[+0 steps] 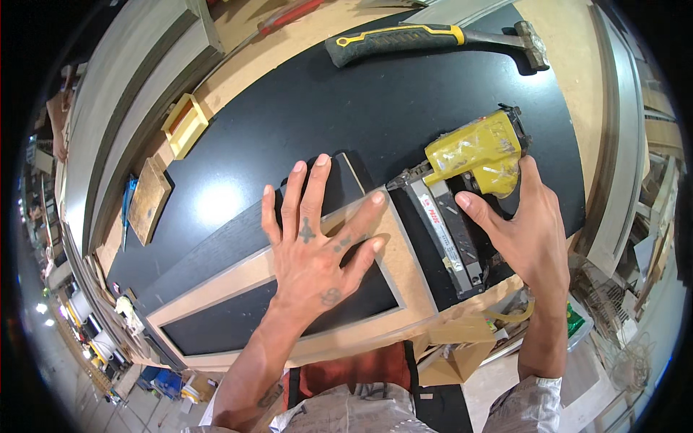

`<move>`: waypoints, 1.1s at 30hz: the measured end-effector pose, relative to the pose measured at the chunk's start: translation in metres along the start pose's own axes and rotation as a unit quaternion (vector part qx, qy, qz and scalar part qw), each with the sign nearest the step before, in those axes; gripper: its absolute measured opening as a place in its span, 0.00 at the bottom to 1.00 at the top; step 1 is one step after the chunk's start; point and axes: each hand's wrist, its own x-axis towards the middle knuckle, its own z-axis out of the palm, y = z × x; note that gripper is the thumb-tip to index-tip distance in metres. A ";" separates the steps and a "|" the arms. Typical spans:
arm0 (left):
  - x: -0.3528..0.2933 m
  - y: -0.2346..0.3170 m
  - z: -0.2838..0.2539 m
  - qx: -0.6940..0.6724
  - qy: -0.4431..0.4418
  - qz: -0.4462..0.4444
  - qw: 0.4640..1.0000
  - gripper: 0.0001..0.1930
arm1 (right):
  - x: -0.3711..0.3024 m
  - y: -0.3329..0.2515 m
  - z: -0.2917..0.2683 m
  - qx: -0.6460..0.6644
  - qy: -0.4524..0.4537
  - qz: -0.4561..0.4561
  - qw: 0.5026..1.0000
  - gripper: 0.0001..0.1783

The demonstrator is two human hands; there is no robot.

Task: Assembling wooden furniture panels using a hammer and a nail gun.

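My left hand [310,245] lies spread on a pale wooden frame [408,252] with a dark opening, its thumb and index finger over the frame's right end. A yellow and black nail gun [476,148] is just right of that end, its nose close to the frame's far corner. Around the gun's handle side is my right hand [530,231], thumb over the black part and index finger against the back of the yellow body. Its other fingers are mostly hidden. A dark wood strip [216,249] runs along the frame's far side.
A hammer [433,37] with a black and yellow handle lies on the black board [303,108] at the far side. Grey panels [137,79] stand at the left, near a small yellow box [186,126] and a wood block [150,200]. More grey panels [617,130] flank the right.
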 end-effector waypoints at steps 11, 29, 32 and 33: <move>0.001 0.000 0.000 -0.001 0.002 -0.005 1.000 0.21 | 0.002 -0.001 0.000 0.007 0.006 -0.017 1.000 0.29; 0.005 0.006 0.001 0.008 0.011 0.013 1.000 0.22 | 0.000 0.015 -0.005 -0.017 0.006 -0.001 1.000 0.31; -0.001 0.002 -0.002 0.015 0.020 0.015 1.000 0.23 | -0.009 0.006 -0.012 0.050 -0.028 0.047 0.997 0.31; -0.004 -0.003 -0.003 0.009 0.016 0.009 1.000 0.25 | -0.015 0.012 -0.014 0.100 -0.008 0.012 0.995 0.30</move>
